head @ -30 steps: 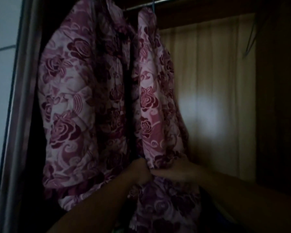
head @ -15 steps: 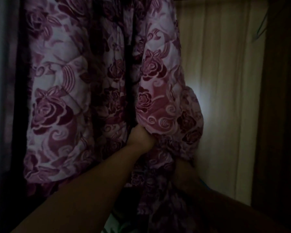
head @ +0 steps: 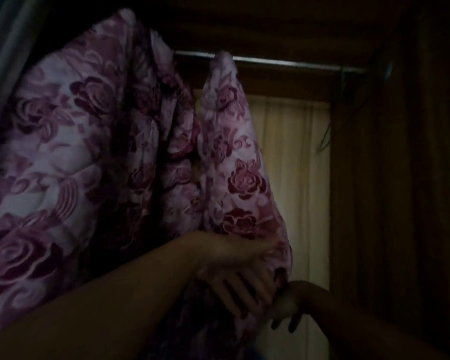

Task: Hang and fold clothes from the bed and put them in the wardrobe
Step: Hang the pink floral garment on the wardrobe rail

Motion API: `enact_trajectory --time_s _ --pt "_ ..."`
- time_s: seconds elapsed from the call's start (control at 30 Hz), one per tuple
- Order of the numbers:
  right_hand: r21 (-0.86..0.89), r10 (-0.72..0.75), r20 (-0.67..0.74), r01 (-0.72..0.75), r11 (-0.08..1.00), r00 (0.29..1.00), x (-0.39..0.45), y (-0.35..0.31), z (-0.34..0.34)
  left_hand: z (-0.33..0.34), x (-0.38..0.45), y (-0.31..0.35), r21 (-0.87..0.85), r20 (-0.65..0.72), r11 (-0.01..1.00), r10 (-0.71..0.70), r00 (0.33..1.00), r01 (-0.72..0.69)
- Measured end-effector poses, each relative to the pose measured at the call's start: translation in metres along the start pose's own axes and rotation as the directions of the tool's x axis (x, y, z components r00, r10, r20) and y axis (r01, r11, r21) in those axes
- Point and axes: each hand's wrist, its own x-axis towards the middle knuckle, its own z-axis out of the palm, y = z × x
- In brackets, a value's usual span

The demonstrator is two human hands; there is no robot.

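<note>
A pink quilted garment with dark red roses [head: 89,162] hangs from the wardrobe rail [head: 283,64]; its narrower right part [head: 234,162] drops down beside the pale back panel. My left hand [head: 234,274] lies across the lower end of that right part, its fingers spread and fairly straight on the cloth. My right hand [head: 286,306] sits just to the right of it at the garment's edge, with the fingers hanging loosely and nothing seen in them. The light is dim and the hanger is hidden by the fabric.
The wardrobe's pale back panel [head: 296,178] shows to the right of the garment. A dark wooden side wall [head: 400,203] closes the right side. A thin wire hanger [head: 327,136] hangs near the rail's right end. The rail to the right of the garment is bare.
The view has tilted up, so the rail now shows. My left hand has let go of the bunched fabric and lies flat on it. My right hand has come out from under the cloth.
</note>
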Motion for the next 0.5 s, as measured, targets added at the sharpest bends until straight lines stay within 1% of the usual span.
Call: enact_trajectory --time_s 0.03,0.07,0.1,0.17,0.23,0.27,0.3,0.33,0.37,0.4,0.43,0.5 --pt "-0.003 0.011 -0.087 -0.012 1.000 0.996 -0.013 0.008 -0.014 0.005 0.002 0.013 -0.064 -0.070 0.992 0.104 0.992 -0.109" --pt "0.013 0.030 -0.180 -0.028 1.000 0.983 -0.028 0.015 -0.027 0.009 0.008 0.026 -0.106 -0.138 0.976 0.177 0.974 -0.192" --pt "0.009 0.056 -0.250 -0.056 0.998 0.967 -0.040 0.022 -0.040 0.011 0.014 0.037 -0.140 -0.216 0.954 0.232 0.948 -0.266" --pt "-0.005 0.105 -0.347 -0.114 0.993 0.932 -0.065 0.031 -0.065 0.016 0.021 0.062 -0.160 -0.362 0.901 0.326 0.873 -0.402" --pt "-0.026 0.124 -0.475 -0.154 0.988 0.871 -0.098 0.039 -0.091 0.017 0.029 0.084 -0.095 -0.447 0.860 0.413 0.793 -0.502" --pt "-0.051 0.118 -0.583 -0.181 0.982 0.804 -0.116 0.042 -0.104 0.019 0.034 0.093 -0.061 -0.476 0.836 0.456 0.752 -0.545" --pt "-0.083 0.095 -0.710 -0.217 0.973 0.698 -0.133 0.046 -0.118 0.020 0.039 0.101 -0.047 -0.492 0.812 0.488 0.721 -0.582" --pt "-0.096 0.072 -0.825 -0.264 0.960 0.561 -0.153 0.045 -0.129 0.021 0.043 0.109 -0.041 -0.503 0.794 0.508 0.699 -0.606" --pt "-0.086 0.048 -0.914 -0.309 0.947 0.404 -0.170 0.046 -0.139 0.023 0.048 0.116 -0.017 -0.512 0.780 0.531 0.675 -0.626" --pt "-0.066 0.019 -0.969 -0.331 0.941 0.248 -0.189 0.042 -0.145 0.024 0.052 0.121 0.026 -0.522 0.771 0.554 0.649 -0.636" --pt "-0.061 -0.018 -0.992 -0.352 0.934 0.123 -0.206 0.037 -0.152 0.024 0.056 0.126 0.069 -0.527 0.764 0.574 0.627 -0.642" --pt "-0.087 -0.116 -0.991 -0.360 0.929 -0.059 -0.233 0.026 -0.164 0.022 0.064 0.133 0.128 -0.524 0.744 0.612 0.593 -0.655"
